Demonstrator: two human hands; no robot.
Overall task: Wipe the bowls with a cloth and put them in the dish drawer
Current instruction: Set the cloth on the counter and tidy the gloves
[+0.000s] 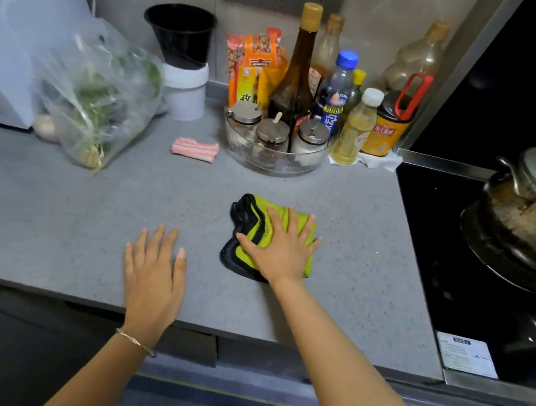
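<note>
Grey counter (62, 215) carries both hands flat: left hand (154, 277) rests bare, its grip apart; right hand (283, 250) presses the green cloth (258, 208) (black-edged, folded), grip apart too. Beyond stands a glass condiment tray (273, 165).

We see the cloth (243, 257), yellow-green with black edges, folded and lying flat on the gray surface (95, 219), just right of the frame's middle.

Matt speckled stone counter (95, 219); fuzzy green cloth (257, 234); glossy black hob (448, 285).
</note>
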